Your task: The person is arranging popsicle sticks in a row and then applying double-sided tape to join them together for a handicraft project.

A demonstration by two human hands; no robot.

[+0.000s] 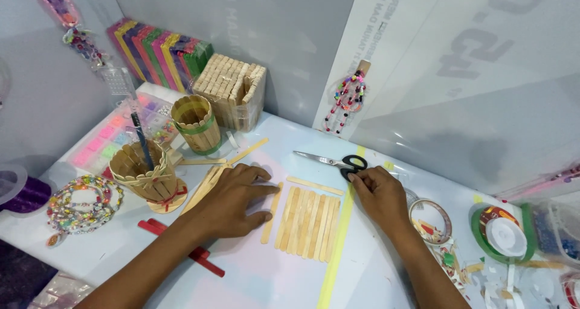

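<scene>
A row of several plain wooden craft sticks [307, 221] lies side by side on the white table [272, 273]. My left hand [234, 201] rests flat just left of the row, fingertips touching one loose stick [271, 214]. A single stick [315, 185] lies crosswise above the row. My right hand [378, 194] sits at the black handles of a pair of scissors [333, 161], whose blades point left; fingers touch the handles, and a firm grip is not clear.
Two stick-built cups [194, 123] [145, 175] stand at left, one holding a pen. Stacked wooden sticks [232, 90], coloured sticks [158, 50], bead trays [118, 134], a bead necklace [81, 203], red sticks [196, 256], tape rolls [500, 231] and a yellow tape strip [339, 236] surround the work area.
</scene>
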